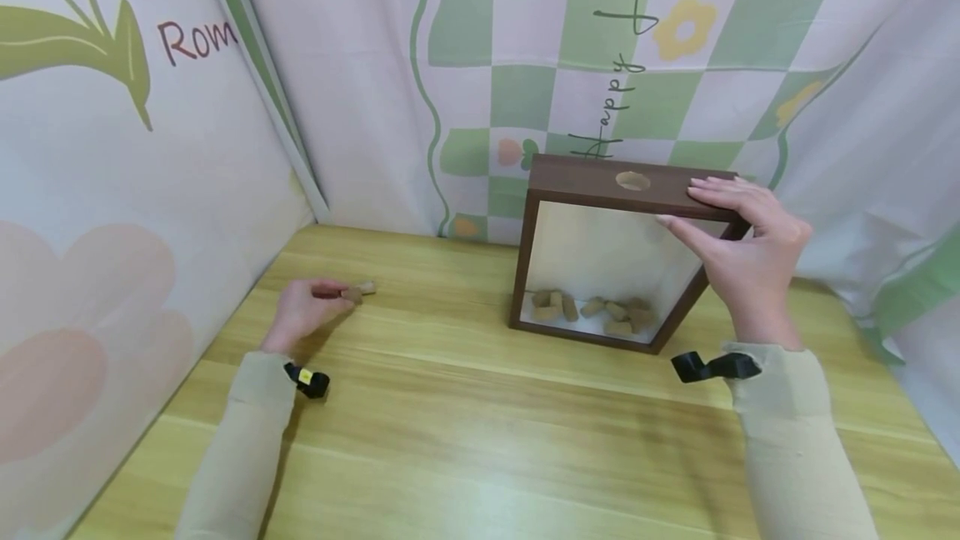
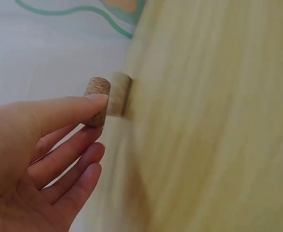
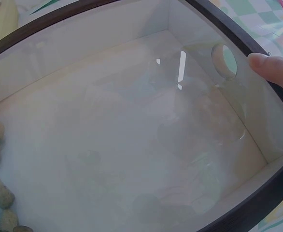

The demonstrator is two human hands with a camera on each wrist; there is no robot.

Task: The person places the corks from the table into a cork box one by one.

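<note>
My left hand (image 1: 303, 312) pinches a wine cork (image 2: 97, 101) between thumb and fingers, low over the left part of the table. Just beyond it is a second cork (image 2: 118, 94), blurred in the left wrist view. On the right, my right hand (image 1: 757, 244) holds the top right corner of a dark brown shadow box (image 1: 580, 176), thumb on the front frame and fingers over the top. The box stands upright with a clear front and a round hole (image 1: 633, 181) in its top. Several corks (image 1: 618, 312) lie inside along its bottom.
The light wooden table (image 1: 450, 432) runs up to a checkered curtain (image 1: 525, 98) close behind the box. A floral curtain (image 1: 112, 190) borders the left side. More white cloth hangs at the right.
</note>
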